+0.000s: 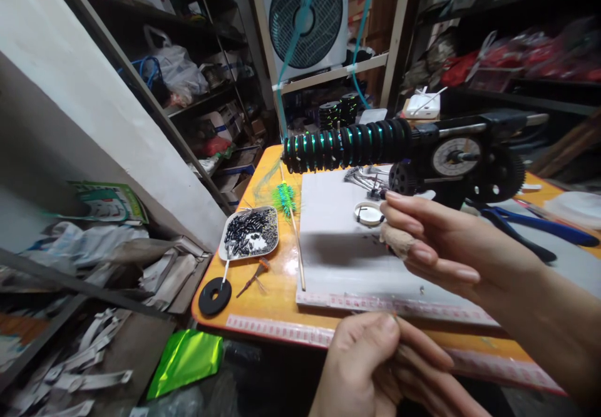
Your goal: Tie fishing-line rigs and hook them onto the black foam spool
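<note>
Beige wrapping covers one fingertip of the right hand [422,238], which reaches in from the right with its digits curled close together; whether something small is pinched at the tips cannot be told. Left hand [370,354] sits low, in front of the table's near edge, thumb laid close to the curled fingers; any thin item between them cannot be made out. Nearest object to the right fingertips: a shallow white dish [369,213], lying on the white board [345,210], dark bits at its rim; contact with the fingers uncertain. Above and beyond, a ribbed black cylinder [347,146] with teal glints juts leftward from a black geared device [455,156]. At left, a white tray [278,232] holds many small dark pieces; near it, a green bristly piece [284,199] sits on a thin wooden stick [297,248]. Blue-handled pliers [539,226] lie to the right. Handling notes, as judgement: work with a light fingertip pinch, since small parts probably slip or roll easily; steady the wrists; mind that the wrapped finger likely feels less. Best to keep the hands below the overhanging cylinder and lift clear of the dish rim, as a knock could scatter its bits.
</note>
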`<state>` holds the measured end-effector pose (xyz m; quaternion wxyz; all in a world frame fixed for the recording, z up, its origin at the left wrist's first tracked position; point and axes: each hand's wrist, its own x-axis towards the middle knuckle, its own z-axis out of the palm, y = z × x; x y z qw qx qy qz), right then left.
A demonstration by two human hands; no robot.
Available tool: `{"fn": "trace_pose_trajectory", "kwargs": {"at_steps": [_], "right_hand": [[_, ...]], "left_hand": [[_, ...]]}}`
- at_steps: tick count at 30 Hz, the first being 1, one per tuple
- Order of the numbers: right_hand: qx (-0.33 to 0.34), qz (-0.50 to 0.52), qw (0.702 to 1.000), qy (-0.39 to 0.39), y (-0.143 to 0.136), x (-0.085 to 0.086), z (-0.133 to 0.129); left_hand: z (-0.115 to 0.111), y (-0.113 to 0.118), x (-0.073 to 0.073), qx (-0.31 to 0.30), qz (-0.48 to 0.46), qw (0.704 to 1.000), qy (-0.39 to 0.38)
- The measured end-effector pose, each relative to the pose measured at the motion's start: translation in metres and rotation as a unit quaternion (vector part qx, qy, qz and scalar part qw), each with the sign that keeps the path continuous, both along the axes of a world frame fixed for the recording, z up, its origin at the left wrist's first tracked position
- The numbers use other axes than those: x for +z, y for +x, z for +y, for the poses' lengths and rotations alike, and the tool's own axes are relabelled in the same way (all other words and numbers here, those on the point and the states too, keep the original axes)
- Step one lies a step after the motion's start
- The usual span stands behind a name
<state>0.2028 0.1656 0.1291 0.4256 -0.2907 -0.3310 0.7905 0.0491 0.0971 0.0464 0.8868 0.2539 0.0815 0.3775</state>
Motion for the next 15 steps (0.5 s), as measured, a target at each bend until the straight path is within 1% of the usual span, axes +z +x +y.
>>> {"fn": "trace_pose_trajectory", "kwargs": {"at_steps": [6, 10, 12, 15], "right_hand": [[0.0, 0.003, 1.0, 0.001, 0.0017, -0.0026, 0.0021], [0.004, 0.015, 1.0, 0.005, 0.0035, -0.0051, 0.0024], [0.004, 0.013, 1.0, 0.007, 0.0038, -0.0051, 0.002], [0.002, -0.017, 1.0, 0.021, 0.0032, -0.0023, -0.0002]], "left_hand": [[-0.0023, 0.0056, -0.0089, 0.017, -0.066, 0.998, 0.004], [-0.0022, 0.0061, -0.0108, 0.021, -0.079, 0.997, 0.011], [-0.0019, 0.0058, -0.0093, 0.024, -0.075, 0.997, 0.009], [-0.0014, 0.0068, -0.0067, 0.034, -0.027, 0.999, -0.009]]}}
